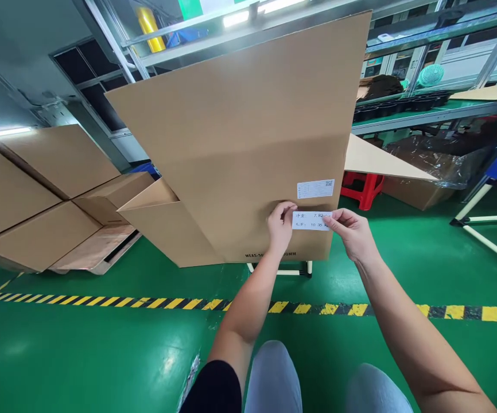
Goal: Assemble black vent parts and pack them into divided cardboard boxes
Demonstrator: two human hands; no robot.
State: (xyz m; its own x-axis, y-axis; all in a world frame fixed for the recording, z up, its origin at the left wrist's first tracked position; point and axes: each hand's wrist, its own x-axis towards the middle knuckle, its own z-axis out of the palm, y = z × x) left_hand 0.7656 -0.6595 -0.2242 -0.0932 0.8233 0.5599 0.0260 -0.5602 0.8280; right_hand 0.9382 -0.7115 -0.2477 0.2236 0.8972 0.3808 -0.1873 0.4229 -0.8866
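Note:
A small white label (311,221) printed with "7.82" and "10.35" is stretched between my two hands, just in front of a large cardboard box (248,126). My left hand (280,223) pinches its left end between thumb and fingers. At the other end, the thumb and forefinger of my right hand (352,229) are closed on the label's right edge. Directly above it, a white sticker (315,189) with a small square code is stuck on the box face. Black print (270,254) runs along the box's lower edge, partly covered by my left wrist.
More cardboard boxes (28,195) stand at the left. A red plastic stool (362,189) and a plastic-wrapped carton (420,183) are at the right, beneath a metal shelf (420,117). Yellow-black tape (145,302) crosses the green floor (102,355).

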